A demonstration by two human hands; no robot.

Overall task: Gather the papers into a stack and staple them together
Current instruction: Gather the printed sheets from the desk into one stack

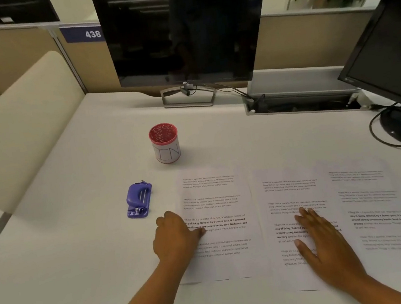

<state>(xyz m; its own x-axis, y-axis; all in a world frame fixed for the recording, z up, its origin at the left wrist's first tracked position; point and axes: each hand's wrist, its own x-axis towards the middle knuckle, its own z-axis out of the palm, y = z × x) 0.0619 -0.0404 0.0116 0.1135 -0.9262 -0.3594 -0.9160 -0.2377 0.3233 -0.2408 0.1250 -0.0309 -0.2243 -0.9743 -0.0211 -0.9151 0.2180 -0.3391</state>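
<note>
Sheets of thin printed paper lie flat in a row on the smooth pale counter (84,243): left sheet (216,200), middle sheet (286,191), right sheet (374,205). Left of them sits a boxy purple stapler (139,200). Left hand (176,236), fingers curled together, presses the left sheet's edge. Right hand (326,245), fingers spread flat, rests on the middle sheet.
</note>
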